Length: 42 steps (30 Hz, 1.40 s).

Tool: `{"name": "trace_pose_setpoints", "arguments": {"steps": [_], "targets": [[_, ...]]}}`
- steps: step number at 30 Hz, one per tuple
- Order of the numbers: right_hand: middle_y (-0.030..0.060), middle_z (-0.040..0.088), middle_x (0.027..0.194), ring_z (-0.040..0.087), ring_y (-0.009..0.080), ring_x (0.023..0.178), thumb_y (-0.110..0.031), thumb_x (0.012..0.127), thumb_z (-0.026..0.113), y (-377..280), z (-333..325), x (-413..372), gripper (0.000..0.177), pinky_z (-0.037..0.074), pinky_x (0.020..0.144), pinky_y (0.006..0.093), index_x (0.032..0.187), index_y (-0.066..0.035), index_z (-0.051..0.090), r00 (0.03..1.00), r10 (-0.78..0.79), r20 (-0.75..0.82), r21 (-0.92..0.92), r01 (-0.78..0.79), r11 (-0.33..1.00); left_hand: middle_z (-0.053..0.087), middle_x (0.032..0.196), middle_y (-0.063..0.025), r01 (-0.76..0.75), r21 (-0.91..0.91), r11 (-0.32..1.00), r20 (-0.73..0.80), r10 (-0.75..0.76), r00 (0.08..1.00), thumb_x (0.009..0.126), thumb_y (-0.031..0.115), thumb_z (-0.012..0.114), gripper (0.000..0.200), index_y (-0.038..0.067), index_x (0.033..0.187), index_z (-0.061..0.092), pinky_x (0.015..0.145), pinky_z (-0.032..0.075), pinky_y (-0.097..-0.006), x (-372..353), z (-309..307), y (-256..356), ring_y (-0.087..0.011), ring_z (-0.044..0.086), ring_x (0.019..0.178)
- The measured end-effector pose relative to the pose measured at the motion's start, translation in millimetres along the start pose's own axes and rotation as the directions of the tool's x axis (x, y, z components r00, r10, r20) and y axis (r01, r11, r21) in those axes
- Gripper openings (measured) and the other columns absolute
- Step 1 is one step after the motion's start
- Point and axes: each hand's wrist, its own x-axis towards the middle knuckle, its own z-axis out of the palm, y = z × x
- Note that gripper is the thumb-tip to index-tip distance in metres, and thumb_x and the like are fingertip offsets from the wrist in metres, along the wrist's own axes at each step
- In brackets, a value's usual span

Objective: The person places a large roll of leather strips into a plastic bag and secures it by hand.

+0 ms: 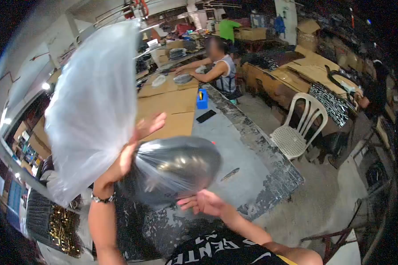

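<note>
A large clear plastic bag (pixel 177 165) lies bulging on the table, with dark contents showing through it. Its loose upper part (pixel 93 97) billows up to the left, over my left forearm. My left hand (pixel 135 139) is at the gathered neck of the bag, with some fingers stretched out past the plastic; part of the grip is hidden. Low on the bag's near side, my right hand (pixel 205 203) touches the plastic, its fingers apart. Both hands are slightly blurred.
The grey worktable (pixel 239 150) carries a blue tape dispenser (pixel 202 99), a black phone (pixel 206 116), a small thin tool (pixel 230 174) and cardboard (pixel 172 104). A person (pixel 223 70) sits at the far side. A white plastic chair (pixel 298 126) stands to the right.
</note>
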Motion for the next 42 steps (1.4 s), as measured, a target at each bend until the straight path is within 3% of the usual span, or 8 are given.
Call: {"name": "trace_pose_setpoints", "arguments": {"steps": [5, 17, 22, 24, 26, 29, 35, 42], "targets": [[0.0144, 0.056, 0.133, 0.062, 0.0238, 0.105, -0.038, 0.103, 0.045, 28, -16, 2, 0.058, 0.050, 0.088, 0.0372, 0.149, -0.006, 0.028, 0.987, -0.138, 0.084, -0.366, 0.159, 0.917, 0.049, 0.144, -0.0150, 0.355, -0.718, 0.599, 0.026, -0.487, 0.873, 0.107, 0.046, 0.023, 0.065, -0.005, 0.137, 0.049, 0.112, 0.037, -0.0348, -25, 0, -6, -0.0236, 0.050, 0.129], [0.0090, 0.052, 0.138, 0.054, 0.0210, 0.119, -0.026, 0.100, 0.055, 9, 24, 16, 0.056, 0.046, 0.099, 0.0342, 0.144, -0.001, 0.033, 0.871, -0.474, -0.129, -0.352, 0.407, 0.843, 0.032, 0.155, -0.0172, 0.064, -0.979, 0.194, -0.017, -0.392, 0.920, 0.106, 0.045, 0.024, 0.067, -0.010, 0.144, 0.034, 0.114, 0.036, -0.0443, -71, -17, -63, -0.0301, 0.039, 0.139], [0.0098, 0.055, 0.132, 0.057, 0.0188, 0.113, -0.030, 0.101, 0.051, -2, 40, 7, 0.054, 0.049, 0.093, 0.0362, 0.145, -0.005, 0.033, 0.879, -0.436, -0.195, -0.377, 0.343, 0.860, 0.029, 0.156, -0.0166, 0.088, -0.952, 0.292, -0.028, -0.373, 0.928, 0.106, 0.045, 0.020, 0.067, -0.008, 0.142, 0.040, 0.119, 0.025, -0.0438, -73, -12, -61, -0.0289, 0.029, 0.144], [0.0094, 0.058, 0.125, 0.062, 0.0164, 0.103, -0.033, 0.102, 0.049, 6, -23, 4, 0.053, 0.052, 0.086, 0.0360, 0.146, -0.007, 0.033, 0.871, -0.407, -0.276, -0.350, 0.304, 0.886, 0.030, 0.157, -0.0114, 0.188, -0.520, 0.833, -0.050, -0.250, 0.967, 0.106, 0.047, 0.015, 0.067, -0.001, 0.141, 0.047, 0.122, 0.013, -0.0420, -71, -14, -61, -0.0261, 0.020, 0.148], [0.0094, 0.060, 0.116, 0.064, 0.0157, 0.077, -0.039, 0.104, 0.042, 34, -147, 22, 0.054, 0.050, 0.063, 0.0365, 0.146, -0.008, 0.034, 0.965, -0.105, 0.241, 0.321, 0.023, 0.947, 0.031, 0.157, -0.0088, 0.259, -0.329, 0.908, 0.043, -0.259, 0.965, 0.106, 0.048, 0.014, 0.067, 0.002, 0.140, 0.049, 0.122, 0.009, -0.0412, -53, -13, -42, -0.0249, 0.017, 0.149], [0.0015, 0.062, 0.073, 0.053, 0.0131, 0.049, -0.043, 0.103, 0.041, 8, -54, 14, 0.050, 0.044, 0.048, 0.0279, 0.141, -0.011, 0.043, 0.999, 0.012, -0.034, 0.062, -0.010, 0.998, 0.033, 0.157, -0.0041, 0.279, -0.103, 0.955, 0.131, -0.265, 0.955, 0.105, 0.050, 0.013, 0.066, 0.010, 0.141, 0.052, 0.122, 0.008, -0.0396, -36, -10, -30, -0.0240, 0.014, 0.150], [0.0105, 0.059, 0.116, 0.061, 0.0149, 0.096, -0.037, 0.100, 0.051, 24, -52, 19, 0.064, 0.053, 0.071, 0.0320, 0.151, -0.013, 0.021, 0.932, -0.089, -0.352, -0.442, -0.082, 0.893, 0.032, 0.158, -0.0044, 0.103, 0.336, 0.936, 0.151, -0.161, 0.975, 0.107, 0.040, 0.022, 0.052, 0.017, 0.150, 0.038, 0.121, 0.013, -0.0350, -22, -29, -27, -0.0203, 0.024, 0.146], [0.0147, 0.036, 0.149, 0.046, 0.0247, 0.130, -0.023, 0.098, 0.058, 26, -1, 35, 0.074, 0.046, 0.099, 0.0407, 0.155, -0.012, 0.012, 0.955, -0.262, -0.141, -0.644, 0.113, 0.757, 0.040, 0.152, -0.0080, 0.525, -0.127, 0.841, 0.126, -0.512, 0.850, 0.107, 0.043, 0.021, 0.058, 0.006, 0.146, 0.042, 0.118, 0.021, -0.0316, -35, -47, -25, -0.0200, 0.036, 0.139]]}}
